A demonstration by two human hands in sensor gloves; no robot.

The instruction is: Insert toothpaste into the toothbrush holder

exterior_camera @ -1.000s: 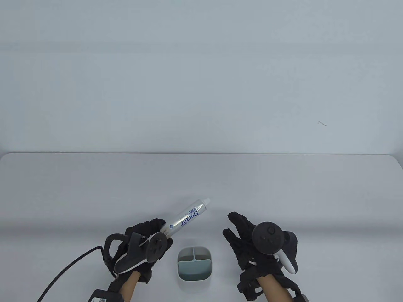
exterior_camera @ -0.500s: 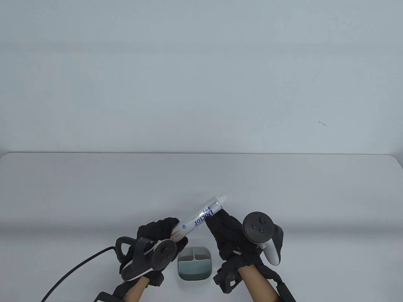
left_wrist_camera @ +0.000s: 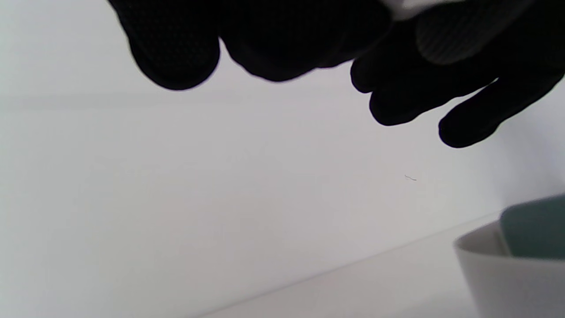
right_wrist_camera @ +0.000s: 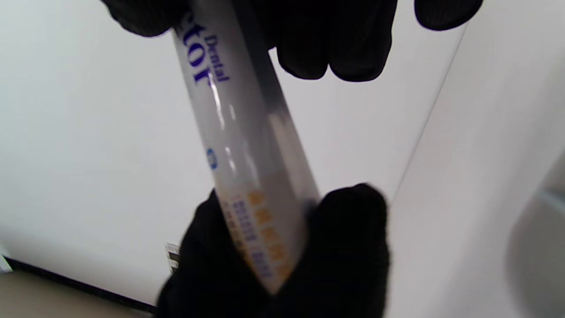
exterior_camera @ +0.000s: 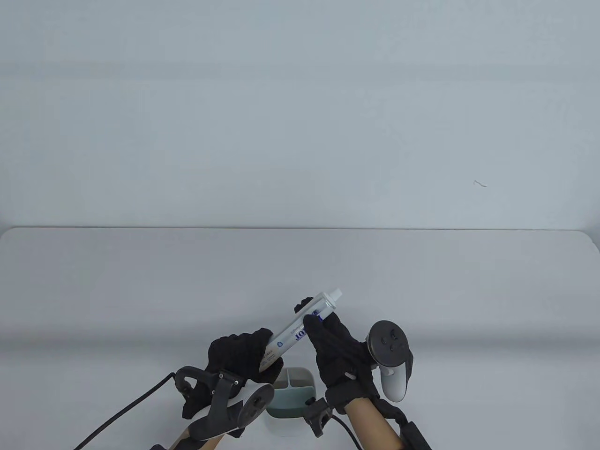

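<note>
Toothpaste in a silver-white plastic tube with blue lettering (exterior_camera: 302, 323) slants above the white, teal-lined toothbrush holder (exterior_camera: 291, 391), cap away. Left hand (exterior_camera: 241, 354) pinches its flat end; right hand (exterior_camera: 335, 349) fingers (exterior_camera: 315, 328) wrap its upper body.

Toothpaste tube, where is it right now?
In the table view the toothpaste tube is off the table, held between the left hand and right hand, just beyond the toothbrush holder.

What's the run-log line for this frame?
left hand: grips toothpaste crimp end | right hand: fingers around cap end | tube: tilted, above table | toothbrush holder: no tube inside | insert: not yet done
</note>
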